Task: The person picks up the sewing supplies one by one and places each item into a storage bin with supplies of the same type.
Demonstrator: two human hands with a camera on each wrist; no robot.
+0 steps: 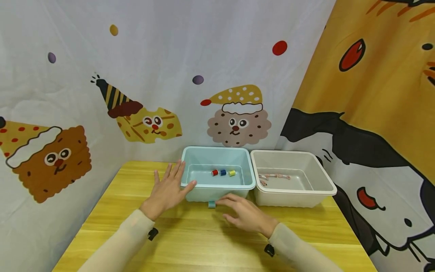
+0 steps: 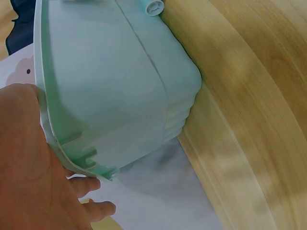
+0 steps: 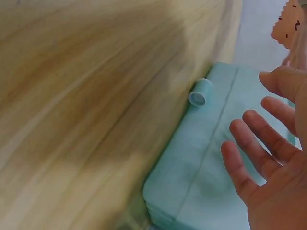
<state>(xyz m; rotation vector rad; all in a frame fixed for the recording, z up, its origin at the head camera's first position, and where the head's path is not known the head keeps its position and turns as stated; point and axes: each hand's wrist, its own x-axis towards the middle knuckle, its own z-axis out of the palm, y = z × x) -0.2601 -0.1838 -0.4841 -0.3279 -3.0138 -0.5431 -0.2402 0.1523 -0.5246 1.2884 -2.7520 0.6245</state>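
A small teal thread spool [image 1: 212, 204] lies on its side on the table, close against the front of a light blue plastic bin [image 1: 217, 193]. In the right wrist view, the spool [image 3: 201, 92] shows a pale round end. My left hand [image 1: 166, 193] rests at the bin's left rim with its fingers stretched out. Just right of the spool hovers my right hand [image 1: 242, 213], its fingers relaxed and spread, holding nothing. Inside the blue bin lie a red spool [image 1: 215, 172], a blue spool [image 1: 222, 172] and a yellow spool [image 1: 232, 173].
A beige bin [image 1: 292, 198] stands right beside the blue one, with several small pinkish striped pieces [image 1: 272, 176] inside. Both sit at the back of the wooden table [image 1: 190, 241], against a cartoon-printed curtain [image 1: 156, 45].
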